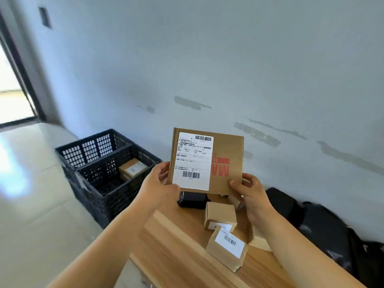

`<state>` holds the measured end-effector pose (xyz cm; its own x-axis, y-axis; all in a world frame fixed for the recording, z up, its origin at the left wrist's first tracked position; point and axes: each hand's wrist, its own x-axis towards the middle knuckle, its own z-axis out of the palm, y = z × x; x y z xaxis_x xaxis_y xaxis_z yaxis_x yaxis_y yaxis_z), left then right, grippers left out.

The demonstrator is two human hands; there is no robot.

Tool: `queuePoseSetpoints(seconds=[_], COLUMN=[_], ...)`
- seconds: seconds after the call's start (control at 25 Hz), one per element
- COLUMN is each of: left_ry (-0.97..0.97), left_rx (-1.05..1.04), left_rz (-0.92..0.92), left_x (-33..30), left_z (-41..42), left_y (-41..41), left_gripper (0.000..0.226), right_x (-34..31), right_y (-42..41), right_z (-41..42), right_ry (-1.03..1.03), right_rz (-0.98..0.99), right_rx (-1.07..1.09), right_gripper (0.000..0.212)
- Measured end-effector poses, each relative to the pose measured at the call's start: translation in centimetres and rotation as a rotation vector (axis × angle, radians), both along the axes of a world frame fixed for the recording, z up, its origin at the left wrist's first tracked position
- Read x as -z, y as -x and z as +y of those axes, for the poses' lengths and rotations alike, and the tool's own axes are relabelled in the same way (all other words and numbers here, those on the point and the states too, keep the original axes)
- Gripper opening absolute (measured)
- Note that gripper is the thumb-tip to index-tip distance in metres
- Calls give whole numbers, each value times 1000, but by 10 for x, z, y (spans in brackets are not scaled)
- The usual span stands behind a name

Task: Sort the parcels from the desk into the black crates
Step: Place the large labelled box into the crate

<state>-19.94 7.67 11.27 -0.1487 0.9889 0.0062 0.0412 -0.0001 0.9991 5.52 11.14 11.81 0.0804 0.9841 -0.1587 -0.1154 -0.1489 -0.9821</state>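
Both hands (204,189) hold a flat parcel (207,161) (label facing up).

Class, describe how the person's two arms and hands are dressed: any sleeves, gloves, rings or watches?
Both forearms are bare, no sleeves in view. The left hand and the right hand wear no gloves; no rings, watch or markings are visible.

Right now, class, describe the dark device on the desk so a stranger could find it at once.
Start at the wooden desk beside the two black crates. At its far end, just under the flat parcel held up in both hands, lies a small black device. It alone is dark; everything around it is brown cardboard.
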Motion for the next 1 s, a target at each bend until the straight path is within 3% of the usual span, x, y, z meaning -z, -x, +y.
queuePoseSetpoints(seconds=[0.48,0.72,1.0], left_ry=[93,132,180], left_rx=[-403,-487,-431], left_rz=[-51,-6,-17], left_x=[35,46,64], left_z=[-62,-53,12], left_y=[262,413,511], left_gripper=[64,62,60], right_x=[36,61,81], right_y=[297,462,549], right_z=[38,58,102], right_ry=[5,69,143], right_rz=[-4,-6,5], right_rx=[-492,-549,-436], right_gripper=[32,31,35])
